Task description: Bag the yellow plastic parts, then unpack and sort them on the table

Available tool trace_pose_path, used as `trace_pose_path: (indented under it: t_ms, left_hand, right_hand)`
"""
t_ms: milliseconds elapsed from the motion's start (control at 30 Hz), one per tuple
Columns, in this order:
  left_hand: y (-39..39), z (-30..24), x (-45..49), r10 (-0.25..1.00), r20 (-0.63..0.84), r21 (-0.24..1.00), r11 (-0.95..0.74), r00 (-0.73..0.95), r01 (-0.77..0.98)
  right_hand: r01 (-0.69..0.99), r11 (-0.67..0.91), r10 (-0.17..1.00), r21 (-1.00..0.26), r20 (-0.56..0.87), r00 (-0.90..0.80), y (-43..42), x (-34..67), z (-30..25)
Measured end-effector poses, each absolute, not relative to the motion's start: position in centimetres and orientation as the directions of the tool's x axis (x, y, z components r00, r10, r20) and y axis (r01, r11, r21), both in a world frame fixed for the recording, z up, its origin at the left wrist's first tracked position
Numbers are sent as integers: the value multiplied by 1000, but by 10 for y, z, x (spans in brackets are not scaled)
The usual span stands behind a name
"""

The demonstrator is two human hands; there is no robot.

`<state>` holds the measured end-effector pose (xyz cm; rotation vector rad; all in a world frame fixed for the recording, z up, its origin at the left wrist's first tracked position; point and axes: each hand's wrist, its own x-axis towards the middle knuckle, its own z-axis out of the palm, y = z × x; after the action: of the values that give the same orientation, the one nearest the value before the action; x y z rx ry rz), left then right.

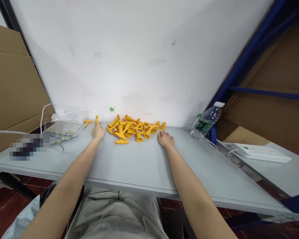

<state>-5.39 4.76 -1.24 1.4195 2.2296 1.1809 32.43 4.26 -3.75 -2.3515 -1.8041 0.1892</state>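
My left hand (98, 131) is closed around a yellow plastic piece (97, 118), whose narrow end sticks up above the fingers; its lower part is hidden. Just left of that hand lies a yellow-handled corkscrew (88, 122), its dark metal spiral pointing down toward the table. A heap of yellow plastic corkscrew parts (129, 128), T-shaped handles and hollow bell-shaped sleeves, lies between my hands. Beside the heap's right end, my right hand (166, 139) rests palm down on the table, fingers apart and holding nothing. One yellow sleeve (163, 126) stands upright just behind it.
Clear plastic bags (64, 124) and a white cable (41, 119) lie at the left, near a pixelated patch. A water bottle (207, 120) leans at the right, by the blue frame (239, 71). Beyond the gap is a white power strip (260, 152). A white wall (144, 66) bounds the back.
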Motion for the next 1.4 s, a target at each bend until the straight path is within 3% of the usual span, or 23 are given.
trace_pose_path:
  t_ms: [200, 333, 800, 1000, 1167, 1400]
  left_hand:
    - [55, -17, -112, 912, 251, 351, 226, -324, 908]
    - [62, -21, -126, 937, 220, 225, 221, -270, 949]
    - [88, -22, -157, 964, 102, 197, 221, -245, 955]
    - [88, -22, -161, 968, 136, 146, 189, -209, 971]
    - [83, -21, -159, 964, 156, 128, 194, -213, 973]
    - [79, -24, -150, 955, 222, 113, 173, -195, 978]
  right_hand:
    - [948, -234, 969, -215, 20, 244, 39, 324, -36]
    - [949, -228, 970, -217, 30, 240, 40, 324, -36]
    - [943, -237, 968, -233, 24, 249, 36, 323, -34]
    - [947, -219, 969, -233, 63, 240, 33, 321, -34]
    - [939, -187, 949, -289, 192, 249, 27, 312, -26]
    - [929, -42, 966, -367, 224, 132, 26, 301, -22]
